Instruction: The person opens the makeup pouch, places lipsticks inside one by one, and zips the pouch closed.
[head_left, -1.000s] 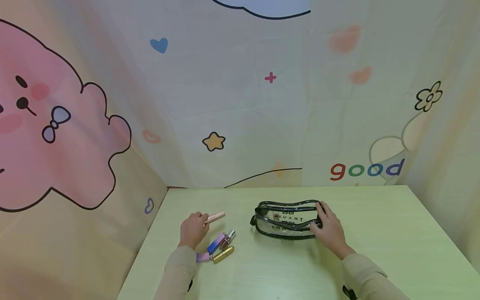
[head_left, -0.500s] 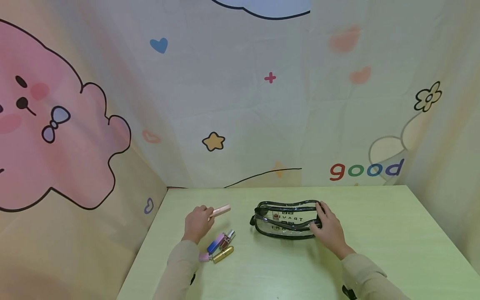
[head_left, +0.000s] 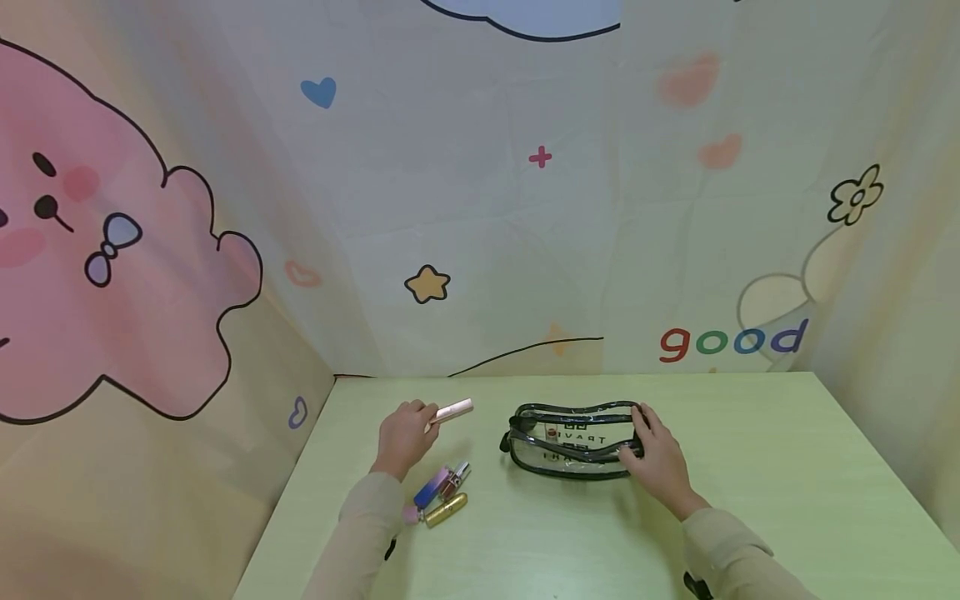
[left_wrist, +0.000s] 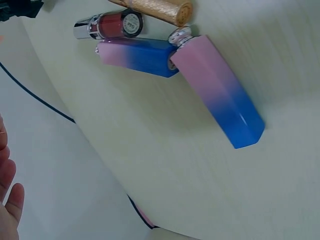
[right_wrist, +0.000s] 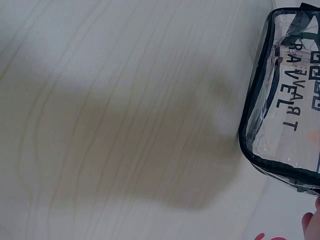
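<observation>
Left hand (head_left: 405,437) pinches a pale pink tube (head_left: 453,411), gold tube (head_left: 447,510) lying behind those fingers, and the right hand (head_left: 660,464) grips the clear pouch (head_left: 576,442) by its end

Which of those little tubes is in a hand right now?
The slim pale pink tube, gripped in the left hand. The gold tube, red tube and two pink-and-blue tubes lie on the table.

The bag (head_left: 585,455) is clear, shiny plastic — thin and crinkly — with black trim (right_wrist: 250,100). The gold tube (head_left: 447,510) looks like shiny metal. The pink-and-blue tubes (left_wrist: 220,95) are smooth, with a soft shine. The pink stick (head_left: 454,410) looks glossy. The table (head_left: 570,533) looks like smooth, pale wood. The sleeves (head_left: 367,525) are dull cloth.
</observation>
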